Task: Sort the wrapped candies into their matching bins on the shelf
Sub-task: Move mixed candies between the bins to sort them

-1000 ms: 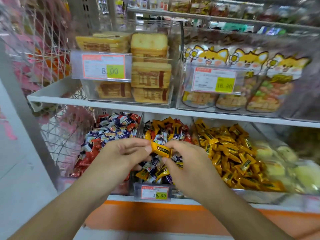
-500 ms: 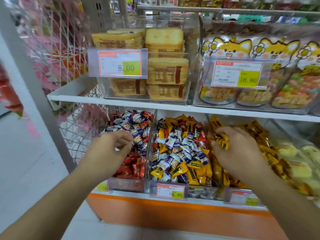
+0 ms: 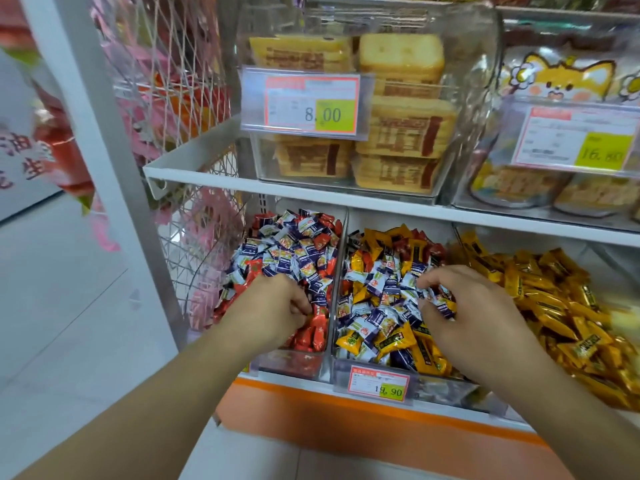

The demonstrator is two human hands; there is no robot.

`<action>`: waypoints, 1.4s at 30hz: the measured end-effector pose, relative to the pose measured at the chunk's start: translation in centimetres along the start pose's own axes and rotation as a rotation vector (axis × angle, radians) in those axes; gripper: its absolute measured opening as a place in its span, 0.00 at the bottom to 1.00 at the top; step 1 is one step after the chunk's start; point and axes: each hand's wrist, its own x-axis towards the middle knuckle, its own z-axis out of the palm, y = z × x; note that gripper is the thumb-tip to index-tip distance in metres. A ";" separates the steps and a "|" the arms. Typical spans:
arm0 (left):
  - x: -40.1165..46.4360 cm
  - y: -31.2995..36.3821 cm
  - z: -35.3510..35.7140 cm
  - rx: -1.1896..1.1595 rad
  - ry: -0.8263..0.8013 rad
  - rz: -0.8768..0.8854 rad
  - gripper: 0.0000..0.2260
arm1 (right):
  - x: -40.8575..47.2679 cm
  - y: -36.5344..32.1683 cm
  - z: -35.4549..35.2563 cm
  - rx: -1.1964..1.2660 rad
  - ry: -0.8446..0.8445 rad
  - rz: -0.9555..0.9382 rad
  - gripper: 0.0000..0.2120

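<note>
My right hand [image 3: 474, 317] is down in the middle bin [image 3: 374, 370], fingers curled and pinching a white-and-blue candy [image 3: 440, 304] at the fingertips, just left of the palm. That bin is a jumble: blue-white wrappers heaped over yellow ones, a few red at the back. The blue-white pile [image 3: 294, 251] it seems to match sits in the left bin [image 3: 294, 365], so the candy has to travel leftwards, over the clear divider [image 3: 337, 271] between the two. I can't make out its long axis; it's crumpled into the fingers.

My left hand [image 3: 273, 313] is already in that left bin, right beside the divider, fingers curled down among the red candies [image 3: 313, 332] at the front. Whether it actually grips one, I cannot tell; the fingertips are buried.

So the left hand is nearer the target bin, the right hand nearer the strays. I reckon the right carries across the divider. The yellow candies [image 3: 554, 299] fill the bin on its far side.
</note>
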 end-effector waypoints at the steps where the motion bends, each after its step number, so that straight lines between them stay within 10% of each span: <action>1: 0.0 0.0 0.0 0.009 0.005 0.002 0.05 | 0.0 -0.1 0.0 -0.004 -0.005 -0.001 0.11; 17: -2.8 1.4 -4.4 -0.299 0.404 -0.082 0.07 | -0.8 -1.6 -0.2 0.058 0.012 -0.039 0.13; 25: -5.7 9.0 -1.8 -0.660 0.277 0.036 0.07 | -3.2 -4.4 -0.9 0.298 -0.016 -0.134 0.13; 31: -5.7 9.5 -0.7 -0.401 0.132 0.186 0.09 | -3.4 -0.2 -3.8 0.153 0.173 0.062 0.04; 37: -4.8 7.1 -2.0 -0.139 0.172 0.179 0.12 | -1.7 5.4 -7.1 -0.239 0.288 0.352 0.16; 42: -4.0 4.1 -3.4 -0.025 0.159 0.173 0.11 | -1.0 2.9 -5.7 -0.144 0.192 0.264 0.17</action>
